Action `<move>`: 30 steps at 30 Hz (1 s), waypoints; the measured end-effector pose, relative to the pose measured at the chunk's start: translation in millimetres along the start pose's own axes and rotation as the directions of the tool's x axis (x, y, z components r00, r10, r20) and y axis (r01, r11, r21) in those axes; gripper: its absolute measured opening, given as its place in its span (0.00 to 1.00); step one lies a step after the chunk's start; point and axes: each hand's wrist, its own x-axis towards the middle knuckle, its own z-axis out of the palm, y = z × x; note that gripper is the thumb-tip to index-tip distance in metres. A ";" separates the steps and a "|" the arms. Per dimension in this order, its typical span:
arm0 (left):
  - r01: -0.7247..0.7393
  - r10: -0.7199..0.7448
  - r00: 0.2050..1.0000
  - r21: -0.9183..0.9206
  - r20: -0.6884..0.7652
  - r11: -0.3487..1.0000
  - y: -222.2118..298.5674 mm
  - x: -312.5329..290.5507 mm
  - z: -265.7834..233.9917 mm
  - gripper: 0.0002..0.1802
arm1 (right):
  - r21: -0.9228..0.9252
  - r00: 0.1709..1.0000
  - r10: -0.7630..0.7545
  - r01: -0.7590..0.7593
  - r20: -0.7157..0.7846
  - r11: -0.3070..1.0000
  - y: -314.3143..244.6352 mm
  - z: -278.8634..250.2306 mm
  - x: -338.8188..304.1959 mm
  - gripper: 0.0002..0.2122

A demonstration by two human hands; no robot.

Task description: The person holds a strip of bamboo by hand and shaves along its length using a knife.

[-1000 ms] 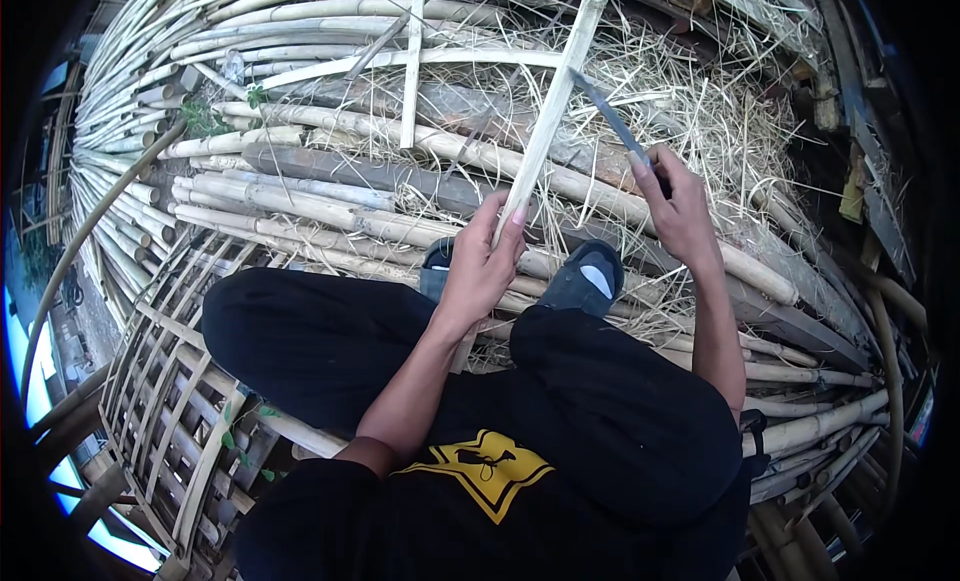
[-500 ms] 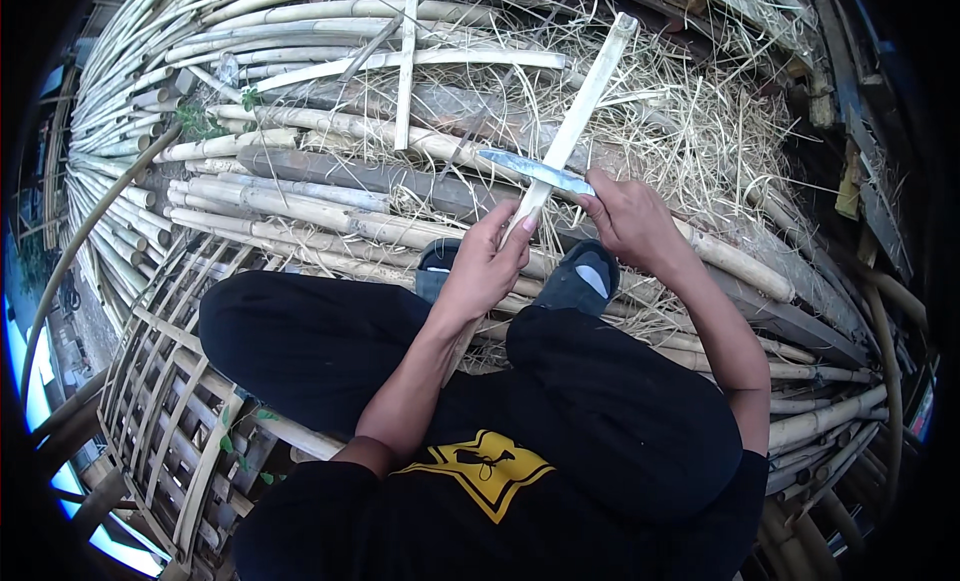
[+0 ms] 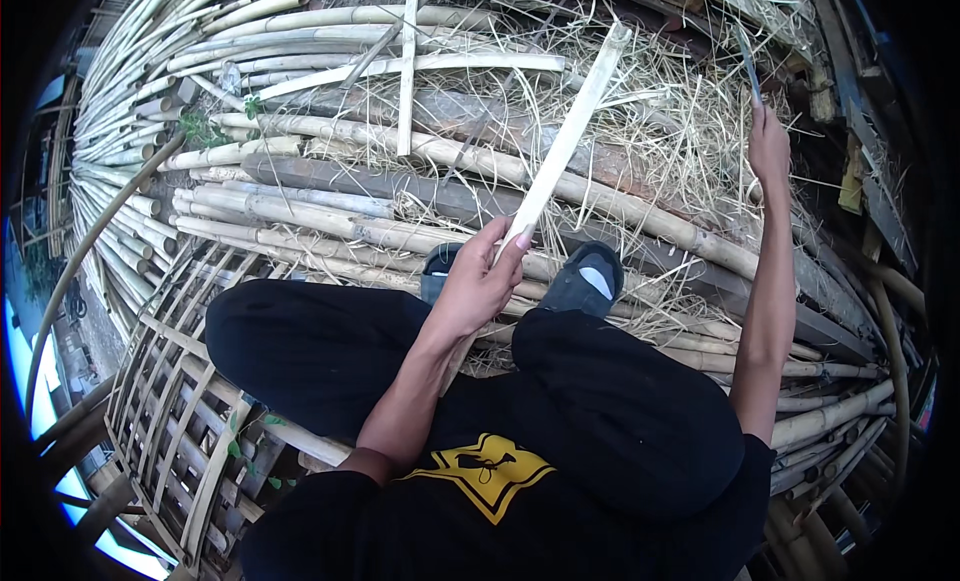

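Note:
A long pale bamboo strip (image 3: pixel 574 131) slants from my lap up and away to the right. My left hand (image 3: pixel 484 281) is closed round it near its lower part, thumb on top. Far out to the right, my right hand (image 3: pixel 769 147) grips a knife (image 3: pixel 748 65) whose narrow blade points away from me. The handle is hidden inside that fist. Blade and strip are well apart. Beneath the strip lie bamboo poles and loose shavings.
Curly shavings (image 3: pixel 690 131) cover the ground ahead. Two crossed bamboo strips (image 3: pixel 407 91) lie at the far left, beside many stacked poles (image 3: pixel 120 191). A woven bamboo lattice (image 3: pixel 180 381) stands at my left. My sandalled feet (image 3: pixel 585 281) rest between the poles.
My right hand has swung the knife off the strip, away and to the right, and the blade now points forward. My left hand keeps its hold on the strip in nearly the same place.

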 end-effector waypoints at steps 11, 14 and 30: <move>-0.057 0.063 0.996 0.102 -0.057 0.993 -9.7 13.0 9.5 0.12 | 0.381 0.749 -0.458 0.292 0.479 0.877 -160.9 -8.2 -138.0 0.17; -0.104 0.119 0.990 0.176 -0.079 0.979 -18.8 16.0 5.8 0.11 | 0.402 0.708 -0.566 0.414 0.421 0.817 -171.8 10.0 -154.9 0.16; -0.094 0.109 0.991 0.173 -0.079 0.980 -18.5 16.2 6.0 0.11 | 0.271 0.664 -0.621 0.561 0.417 0.782 -152.6 19.2 -125.6 0.19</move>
